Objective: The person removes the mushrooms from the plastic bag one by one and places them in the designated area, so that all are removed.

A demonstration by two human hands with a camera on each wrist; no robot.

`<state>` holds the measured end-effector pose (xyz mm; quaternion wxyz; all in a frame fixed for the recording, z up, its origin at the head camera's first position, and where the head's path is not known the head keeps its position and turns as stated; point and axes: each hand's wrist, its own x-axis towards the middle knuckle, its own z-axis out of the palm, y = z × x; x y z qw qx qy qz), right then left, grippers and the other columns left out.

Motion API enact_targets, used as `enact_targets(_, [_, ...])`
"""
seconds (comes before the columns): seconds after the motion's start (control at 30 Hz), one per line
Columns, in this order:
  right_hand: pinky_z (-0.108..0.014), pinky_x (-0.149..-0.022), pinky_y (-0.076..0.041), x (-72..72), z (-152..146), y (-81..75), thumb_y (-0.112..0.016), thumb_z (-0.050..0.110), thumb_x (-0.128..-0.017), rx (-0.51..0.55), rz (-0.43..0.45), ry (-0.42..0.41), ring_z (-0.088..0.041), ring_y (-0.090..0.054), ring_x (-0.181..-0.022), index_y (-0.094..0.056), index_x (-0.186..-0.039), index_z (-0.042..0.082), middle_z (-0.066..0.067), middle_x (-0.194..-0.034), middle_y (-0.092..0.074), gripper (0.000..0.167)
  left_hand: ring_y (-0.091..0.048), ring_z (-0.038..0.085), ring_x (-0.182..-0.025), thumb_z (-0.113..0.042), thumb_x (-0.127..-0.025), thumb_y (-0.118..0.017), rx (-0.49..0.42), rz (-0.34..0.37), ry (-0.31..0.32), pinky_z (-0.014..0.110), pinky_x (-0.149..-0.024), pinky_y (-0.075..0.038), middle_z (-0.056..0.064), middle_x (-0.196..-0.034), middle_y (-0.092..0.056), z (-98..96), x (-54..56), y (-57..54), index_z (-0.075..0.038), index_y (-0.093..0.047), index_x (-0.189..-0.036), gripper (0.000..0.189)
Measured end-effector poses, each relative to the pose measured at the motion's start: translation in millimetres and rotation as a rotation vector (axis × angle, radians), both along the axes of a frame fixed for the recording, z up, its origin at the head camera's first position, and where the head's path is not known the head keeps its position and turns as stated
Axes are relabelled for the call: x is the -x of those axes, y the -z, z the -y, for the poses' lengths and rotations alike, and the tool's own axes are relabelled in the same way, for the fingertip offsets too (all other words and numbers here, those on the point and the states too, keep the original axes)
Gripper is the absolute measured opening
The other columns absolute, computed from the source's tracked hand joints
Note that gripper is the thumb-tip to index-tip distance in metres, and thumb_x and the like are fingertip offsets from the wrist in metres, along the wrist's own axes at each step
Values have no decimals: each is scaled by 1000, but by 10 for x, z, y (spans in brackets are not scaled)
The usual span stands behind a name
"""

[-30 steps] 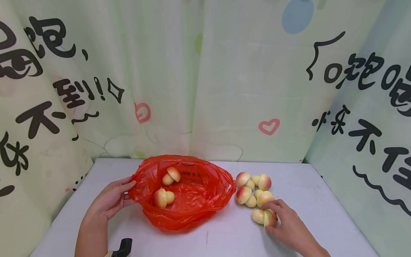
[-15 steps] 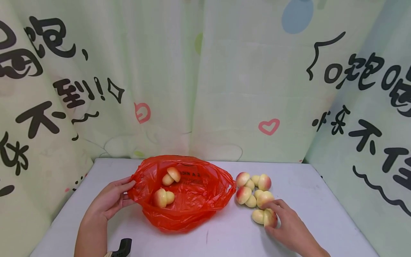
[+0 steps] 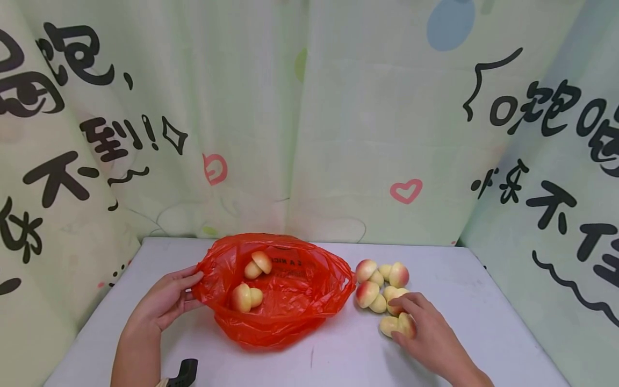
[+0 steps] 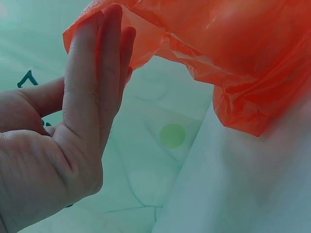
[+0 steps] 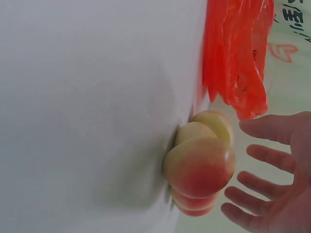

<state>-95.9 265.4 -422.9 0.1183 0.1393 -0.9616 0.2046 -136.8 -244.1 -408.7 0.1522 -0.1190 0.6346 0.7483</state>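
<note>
My left hand grips the left rim of a red plastic bag, its fingers extended along the film in the left wrist view. The bag lies with its mouth spread wide. Inside it are two toy mushrooms, an upper one and a lower one. To the bag's right sits a cluster of several more, pale yellow with reddish caps. My right hand hovers over the nearest mushroom, fingers spread. In the right wrist view its fingertips stand apart from that mushroom's cap.
A white table carries everything. Behind it and at both sides hangs a pale green curtain with black writing. The other mushrooms lie close together by the bag's right edge. A dark strap shows at my left wrist.
My right hand has shifted slightly up and left above the nearest mushroom, its thumb and fingers now farther over it. The left hand and the bag look almost unchanged.
</note>
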Motion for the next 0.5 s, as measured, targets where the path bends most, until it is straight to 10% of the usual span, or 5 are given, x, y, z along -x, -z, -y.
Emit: enact_targets(0.5, [-33, -82, -61, 108, 326, -190, -88, 11, -80, 99, 69, 34, -20, -59, -107, -72, -118, 19, 4, -120, -63, 42, -75, 17, -102, -28, -108, -58, -4, 1, -11, 37, -91, -63, -3, -119, -71, 11, 4, 5, -6, -30, -163, 66])
